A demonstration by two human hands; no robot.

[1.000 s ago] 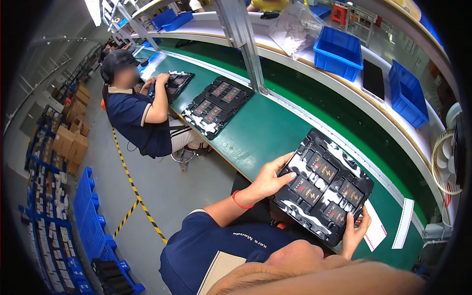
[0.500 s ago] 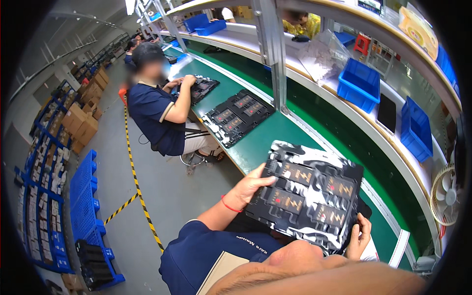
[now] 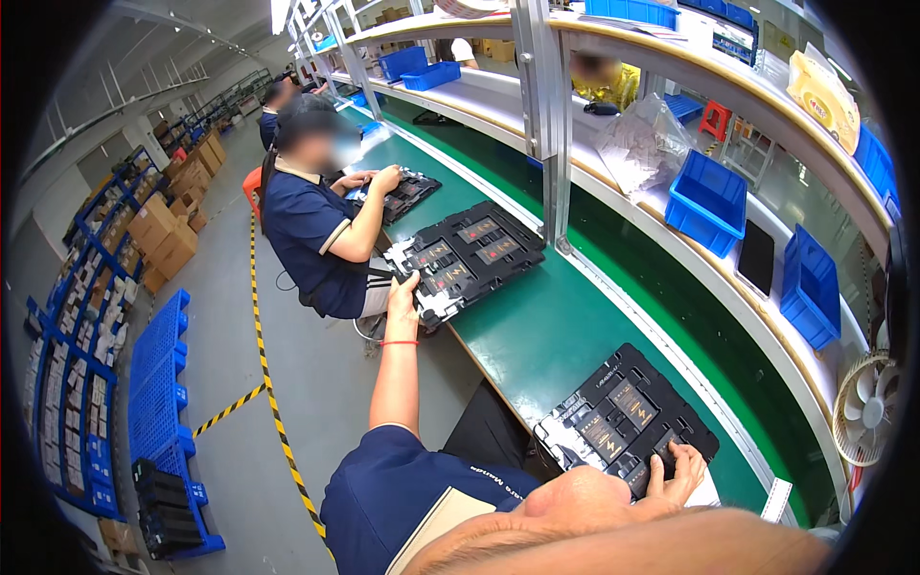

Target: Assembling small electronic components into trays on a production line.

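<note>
My left hand [image 3: 403, 295] grips the near edge of the far black tray [image 3: 467, 254] on the green belt [image 3: 537, 326], while my right hand [image 3: 677, 476] rests, fingers spread, on the near black tray [image 3: 623, 417].

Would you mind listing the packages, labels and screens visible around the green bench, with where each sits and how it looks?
Yellow soft pack: top shelf, far right, bulging bag.
Clear plastic bags: middle shelf by the metal post, crumpled, see-through.
Dark flat panel: middle shelf between blue bins, black rectangle, unlit, possibly a screen.
White strip label: bench edge, lower right, narrow.
Cardboard boxes: floor, far left, brown, stacked.
</note>
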